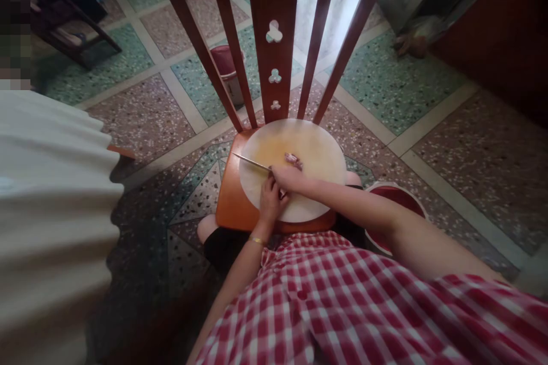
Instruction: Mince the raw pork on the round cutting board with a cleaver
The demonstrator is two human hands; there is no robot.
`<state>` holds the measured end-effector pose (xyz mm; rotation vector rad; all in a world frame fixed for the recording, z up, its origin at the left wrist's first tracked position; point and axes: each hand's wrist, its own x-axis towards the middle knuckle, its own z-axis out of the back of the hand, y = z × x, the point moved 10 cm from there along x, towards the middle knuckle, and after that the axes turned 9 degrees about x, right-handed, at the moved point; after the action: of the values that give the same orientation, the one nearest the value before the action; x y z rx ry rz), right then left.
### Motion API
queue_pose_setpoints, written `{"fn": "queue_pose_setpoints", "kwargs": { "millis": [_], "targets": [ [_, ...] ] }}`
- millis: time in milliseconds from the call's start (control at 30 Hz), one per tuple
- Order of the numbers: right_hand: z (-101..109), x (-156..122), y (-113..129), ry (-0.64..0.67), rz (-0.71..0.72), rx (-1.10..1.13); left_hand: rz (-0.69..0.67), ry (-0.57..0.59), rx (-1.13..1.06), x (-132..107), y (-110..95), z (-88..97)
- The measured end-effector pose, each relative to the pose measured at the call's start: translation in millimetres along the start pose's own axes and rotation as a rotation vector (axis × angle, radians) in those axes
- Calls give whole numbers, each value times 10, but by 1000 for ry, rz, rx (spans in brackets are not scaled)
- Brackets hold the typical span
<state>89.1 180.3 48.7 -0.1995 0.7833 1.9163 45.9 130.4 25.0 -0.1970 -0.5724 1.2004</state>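
My right hand (287, 178) is closed round the handle of a knife (250, 161), whose thin blade points left across a round white cutting board (317, 205). Just below the knife, my left hand (270, 201) has its fingers curled on the board, close against my right hand. Whatever is between its fingers is too small and covered to make out. Beyond my right hand lie a few small reddish-white pieces of food (293, 158). The board has a yellowish stain in its middle.
The board rests on the seat of a wooden chair (231, 199), its slatted backrest (274, 57) facing me. A red-lined bucket (396, 197) stands by my right leg, another bucket (229, 65) behind the chair. A pleated white cloth (55, 211) hangs at left, near a partly visible person.
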Motion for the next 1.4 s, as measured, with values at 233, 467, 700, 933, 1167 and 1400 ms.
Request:
{"fn": "queue_pose_setpoints", "kwargs": {
  "millis": [233,467,700,933,1167,1400],
  "targets": [
    [-53,-760,-763,-42,-182,-24,12,-30,12,-1,-14,48],
    [101,-1096,-548,-185,-176,22,-210,169,-16,15,-28,201],
    [-28,-1354,-606,-161,-256,14,-10,89,-71,-10,37,280],
    [-141,-1558,-560,-156,-254,25,50,37,-114,-237,-208,117],
    [-182,-1607,-700,-160,-325,32,-34,40,14,8,-101,210],
    [-216,-1624,-742,-176,-343,74,-135,252,219,278,-35,76]
  ]
}}
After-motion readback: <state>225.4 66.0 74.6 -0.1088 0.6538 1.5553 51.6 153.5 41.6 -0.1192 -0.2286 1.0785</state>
